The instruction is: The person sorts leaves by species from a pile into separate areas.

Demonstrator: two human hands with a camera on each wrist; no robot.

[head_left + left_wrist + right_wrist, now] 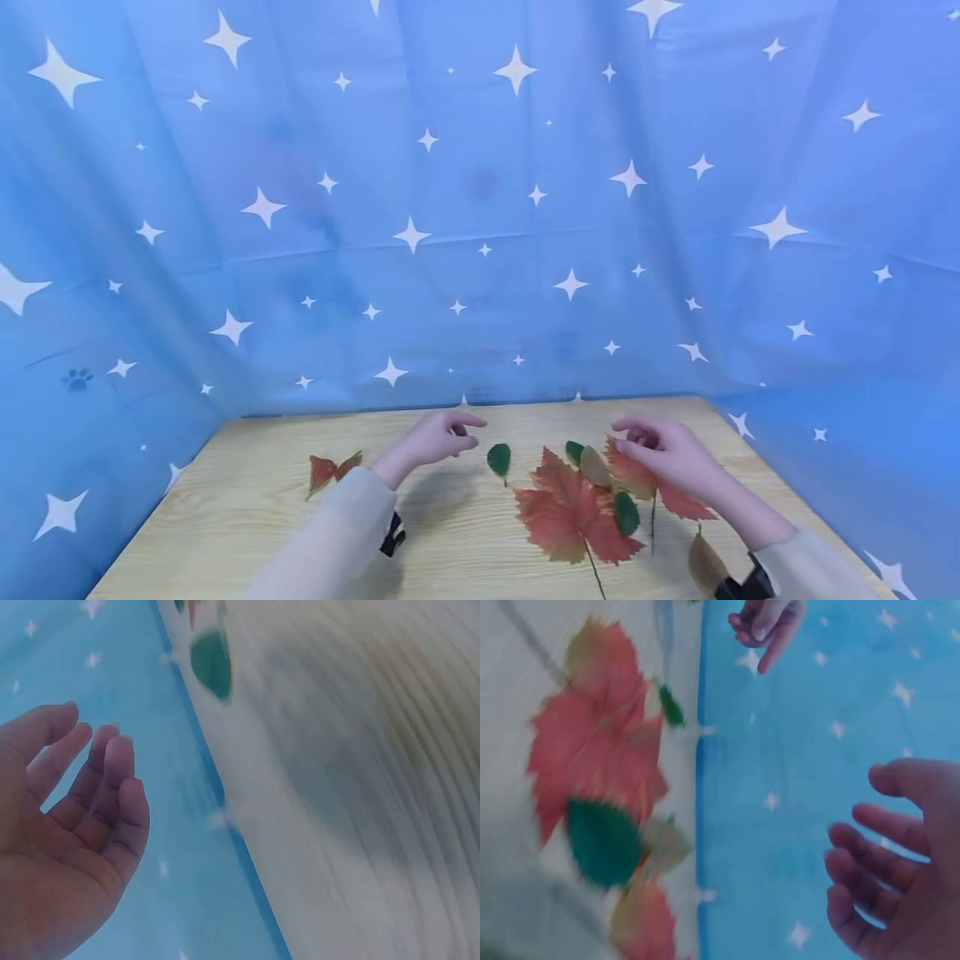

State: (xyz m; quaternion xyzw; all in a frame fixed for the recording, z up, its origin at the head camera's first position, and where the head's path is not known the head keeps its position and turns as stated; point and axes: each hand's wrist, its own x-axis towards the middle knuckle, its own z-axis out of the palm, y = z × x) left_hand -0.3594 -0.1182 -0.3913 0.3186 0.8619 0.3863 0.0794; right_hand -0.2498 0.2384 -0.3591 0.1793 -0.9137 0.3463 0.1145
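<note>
My left hand (442, 437) is raised over the table, fingers loosely bent, with nothing in the palm in the left wrist view. A small green leaf (498, 459) lies just to its right. Over the right part of the table hovers my right hand (666, 450), its fingers relaxed and holding nothing in the right wrist view. Below it, partly hidden, is a red-orange leaf (632, 473). A large red maple-like leaf (558, 508) lies beside that, with a dark green leaf (626, 513) over its right edge and a brownish-green leaf (595, 467) behind.
An orange-brown leaf pair (322, 472) lies on the left of the wooden table (225, 508). A brown leaf (705, 562) is near the right wrist, another green leaf (574, 452) farther back. A blue star-patterned curtain (480, 208) encloses the back and sides.
</note>
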